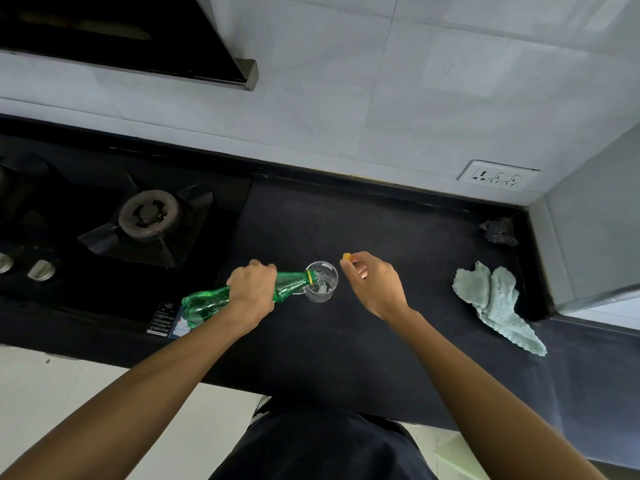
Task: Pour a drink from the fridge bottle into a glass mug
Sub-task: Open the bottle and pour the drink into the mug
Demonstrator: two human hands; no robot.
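A green plastic bottle [207, 303] is tipped almost flat, with its mouth over the rim of a clear glass mug [322, 282] that stands on the black counter [346, 230]. Clear liquid runs into the mug, which holds a little at the bottom. My left hand [252, 289] grips the bottle around its middle. Just right of the mug, my right hand [372, 284] pinches the small yellow bottle cap [347, 257] between its fingertips, a little above the counter.
A black gas hob with a burner [149, 213] and two knobs [41, 270] lies to the left. A pale green cloth [491, 299] lies at the right, a dark scrubber [498, 231] sits in the far corner, and a wall socket [498, 176] is above it.
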